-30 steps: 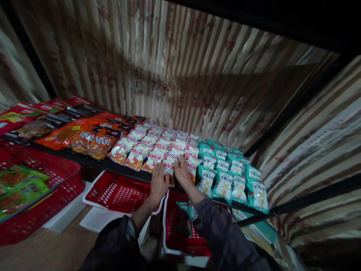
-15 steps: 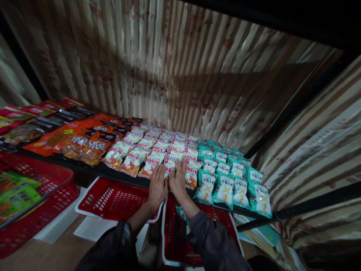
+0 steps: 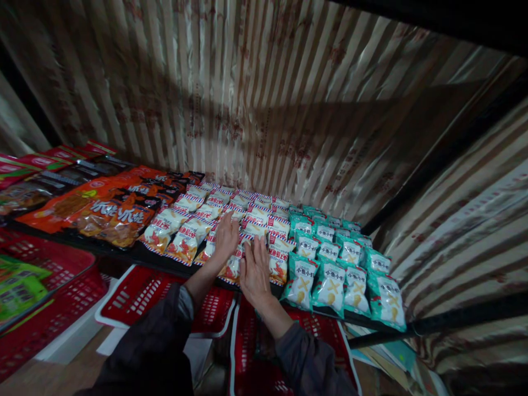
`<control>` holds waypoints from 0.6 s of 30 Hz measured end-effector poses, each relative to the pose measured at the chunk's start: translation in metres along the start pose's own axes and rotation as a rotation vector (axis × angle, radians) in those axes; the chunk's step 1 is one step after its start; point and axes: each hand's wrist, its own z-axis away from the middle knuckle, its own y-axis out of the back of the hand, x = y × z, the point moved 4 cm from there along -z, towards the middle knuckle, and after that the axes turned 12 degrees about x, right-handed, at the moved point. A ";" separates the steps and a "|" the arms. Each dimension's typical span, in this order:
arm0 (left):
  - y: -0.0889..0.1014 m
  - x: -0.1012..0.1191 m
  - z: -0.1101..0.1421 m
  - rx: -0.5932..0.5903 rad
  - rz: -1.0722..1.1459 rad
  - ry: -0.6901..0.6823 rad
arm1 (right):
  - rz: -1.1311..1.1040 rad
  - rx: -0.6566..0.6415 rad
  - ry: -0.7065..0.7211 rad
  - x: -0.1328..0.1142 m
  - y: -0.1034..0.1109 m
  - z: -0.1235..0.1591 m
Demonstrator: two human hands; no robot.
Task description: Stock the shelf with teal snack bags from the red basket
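Rows of white, red and orange snack bags with striped edges lie on a black shelf. Over the middle of these rows reaches my left hand, its fingers extended onto the bags, part of them foreshortened. My right hand rests lower, at the front row, fingers stretched and lying flat on a bag of the same kind. Neither hand is gripping a bag. Just right of my right hand lies another white and red bag, apart from the fingers.
Teal snack bags stand in rows on the right. Orange packets and darker packs fill the left. Red baskets sit below the shelf edge, one with green packets. A black post slants at the right.
My left hand has moved up and away from the front row, onto bags farther back. My right hand has come slightly down. The two hands are farther apart.
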 end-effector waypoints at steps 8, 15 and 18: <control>-0.051 0.023 -0.045 -0.248 -0.014 0.120 | -0.022 -0.071 -0.133 0.016 0.000 -0.021; -0.063 0.017 -0.040 -0.216 0.025 0.076 | -0.194 0.015 -0.431 0.083 0.008 -0.078; -0.064 0.015 -0.045 -0.180 0.025 0.059 | -0.180 -0.013 -0.472 0.096 0.002 -0.106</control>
